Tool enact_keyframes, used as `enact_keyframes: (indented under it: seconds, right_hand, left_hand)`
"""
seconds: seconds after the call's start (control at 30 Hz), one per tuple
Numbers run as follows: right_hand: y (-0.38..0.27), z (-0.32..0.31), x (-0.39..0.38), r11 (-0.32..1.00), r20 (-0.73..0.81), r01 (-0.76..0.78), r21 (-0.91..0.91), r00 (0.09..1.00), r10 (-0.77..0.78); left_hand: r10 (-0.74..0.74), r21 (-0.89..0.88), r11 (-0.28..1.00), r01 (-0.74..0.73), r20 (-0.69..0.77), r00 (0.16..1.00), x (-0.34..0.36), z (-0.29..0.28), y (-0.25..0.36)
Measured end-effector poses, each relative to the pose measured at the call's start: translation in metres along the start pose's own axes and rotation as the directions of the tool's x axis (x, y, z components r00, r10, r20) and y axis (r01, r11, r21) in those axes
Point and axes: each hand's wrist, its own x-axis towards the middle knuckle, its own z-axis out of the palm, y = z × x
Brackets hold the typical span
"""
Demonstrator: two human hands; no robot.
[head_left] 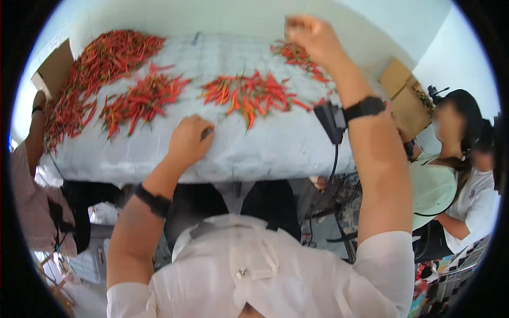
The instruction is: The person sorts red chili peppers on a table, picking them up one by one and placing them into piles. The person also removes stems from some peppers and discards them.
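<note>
Red chili peppers lie in heaps on a table covered with a pale plastic sheet (275,148). My left hand (190,139) rests near the table's front edge, fingers curled around a small dark thing I cannot identify. My right hand (313,33) is stretched to the far side, fingers pinched together above a small chili heap (299,57). A middle chili heap (249,94) lies between my two hands. Another heap (142,99) lies left of my left hand. The biggest pile (101,58) covers the far left corner. Both wrists wear black bands.
A cardboard box (53,68) stands at the table's left end and another (408,95) at the right end. One person sits at the right (456,175), and another person's arm (34,138) reaches in at the left. A black device with a cable (330,123) hangs at the table's front right.
</note>
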Motion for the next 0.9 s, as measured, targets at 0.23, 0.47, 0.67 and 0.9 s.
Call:
enact_keyframes:
  seconds: [0.23, 0.47, 0.67, 0.9]
  right_hand:
    - [0.104, -0.064, -0.062, 0.780, 0.144, -0.269, -0.565, 0.899, 0.414]
    - [0.167, -0.090, -0.109, 0.616, 0.161, -0.374, -0.693, 0.753, 0.638]
    - [0.161, -0.084, -0.119, 0.615, 0.212, -0.379, -0.692, 0.707, 0.674]
    - [0.183, -0.053, -0.116, 0.554, 0.327, -0.154, -0.818, 0.667, 0.669]
  left_hand:
    - [0.021, -0.011, 1.000, -0.022, -0.033, 0.999, 0.001, 0.004, 0.002]
    - [0.040, -0.034, 0.999, -0.041, -0.032, 0.999, 0.000, 0.000, 0.007]
    - [0.052, -0.033, 0.998, -0.052, -0.023, 0.998, -0.001, 0.000, 0.007]
    - [0.054, -0.036, 0.998, -0.054, 0.003, 0.999, 0.002, -0.003, 0.006]
